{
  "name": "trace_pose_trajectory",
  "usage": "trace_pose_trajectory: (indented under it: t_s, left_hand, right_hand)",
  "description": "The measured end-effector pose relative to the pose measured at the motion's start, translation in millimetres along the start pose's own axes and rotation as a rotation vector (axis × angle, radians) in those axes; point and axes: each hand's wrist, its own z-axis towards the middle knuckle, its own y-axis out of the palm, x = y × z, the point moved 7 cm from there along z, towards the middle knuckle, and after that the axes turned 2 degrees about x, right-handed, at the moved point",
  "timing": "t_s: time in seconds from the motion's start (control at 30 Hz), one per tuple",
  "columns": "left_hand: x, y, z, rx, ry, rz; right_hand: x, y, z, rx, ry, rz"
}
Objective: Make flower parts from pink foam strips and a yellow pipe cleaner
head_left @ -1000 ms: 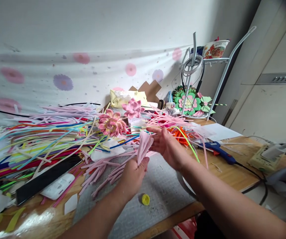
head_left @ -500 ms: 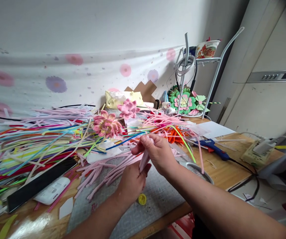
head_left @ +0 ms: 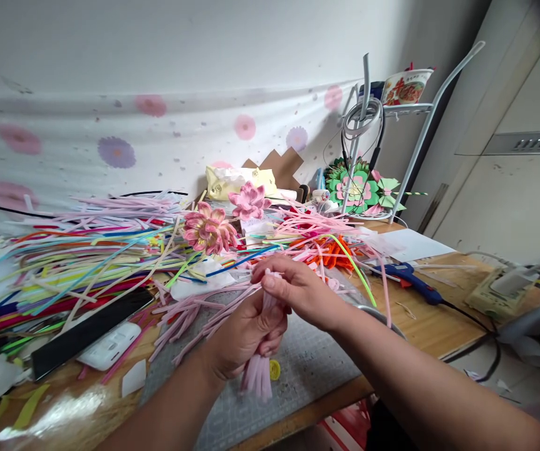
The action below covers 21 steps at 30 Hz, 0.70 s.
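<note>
A bundle of pale pink pipe cleaners (head_left: 257,378) is wrapped in the fingers of my left hand (head_left: 247,331), its lower ends hanging out below the fist. My right hand (head_left: 301,289) closes around the bundle's upper end, thumb and fingers pressed at the tips. Just beside the hanging ends, a small yellow round piece (head_left: 274,369) lies on the grey cutting mat (head_left: 223,404). More loose pink pipe cleaners (head_left: 195,319) spread over the mat to the left of my hands.
Two finished pink flowers (head_left: 210,229) stand behind the hands. Heaps of coloured pipe cleaners (head_left: 86,250) cover the left side, with a black phone (head_left: 91,332) in front. At right lie a blue glue gun (head_left: 411,282) with its cord and a power strip (head_left: 498,291).
My left hand has turned, and the bundle's lower ends now show below it. The right hand stays at the upper end. The whole view has shifted slightly.
</note>
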Motion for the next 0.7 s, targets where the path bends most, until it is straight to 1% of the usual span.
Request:
trace_pose_trajectory:
  t_s: [0.07, 0.17, 0.2, 0.27, 0.33, 0.43, 0.57, 0.7]
  left_hand:
    - [1, -1.7, 0, 0.015, -0.014, 0.085]
    - [5, -4.6, 0, 0.053, -0.038, 0.197]
    - [6, -5.3, 0, 0.063, -0.04, 0.214]
    - [7, -6.7, 0, 0.079, -0.044, 0.231]
    - [5, -8.0, 0, 0.082, -0.063, 0.256]
    - [0, -9.2, -1, 0.064, -0.104, 0.281]
    - [-4, -9.5, -1, 0.057, -0.151, 0.293]
    - [-3, -9.0, 0, 0.088, -0.145, 0.32]
  right_hand:
    - [-5, -7, 1, -0.021, -0.057, -0.248]
    - [-4, -10, 1, -0.059, -0.06, -0.654]
    - [-3, -9, 1, -0.077, -0.06, -0.756]
    - [0, -6, 0, -0.114, -0.061, -0.888]
    - [4, -3, -1, -0.126, -0.048, -0.956]
    - [10, -3, -1, -0.121, -0.017, -0.999]
    - [18, -1, -2, -0.133, -0.002, -0.978]
    - [23, 0, -1, -0.082, 0.011, -0.97]
